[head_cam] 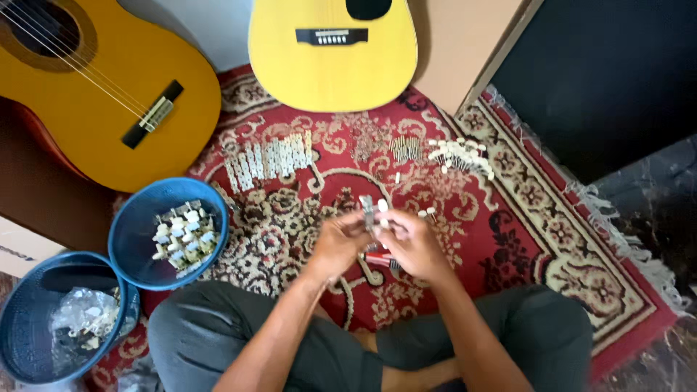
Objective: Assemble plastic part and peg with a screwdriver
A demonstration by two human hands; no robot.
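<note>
Left hand (337,243) and right hand (412,243) both pinch a small metal guitar tuning peg with white knob (369,212) above a red patterned rug (523,218), apparently mid-assembly; steady fine fingertip control matters now.

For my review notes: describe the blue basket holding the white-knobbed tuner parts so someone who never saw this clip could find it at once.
Start at the orange guitar lying at the upper left. Just below its rounded lower end, on the edge of the red patterned rug, sits the blue basket, left of the left hand. Unlike the second blue basket nearer the corner, which holds clear plastic bags, this one holds loose white-knobbed metal parts.
</note>
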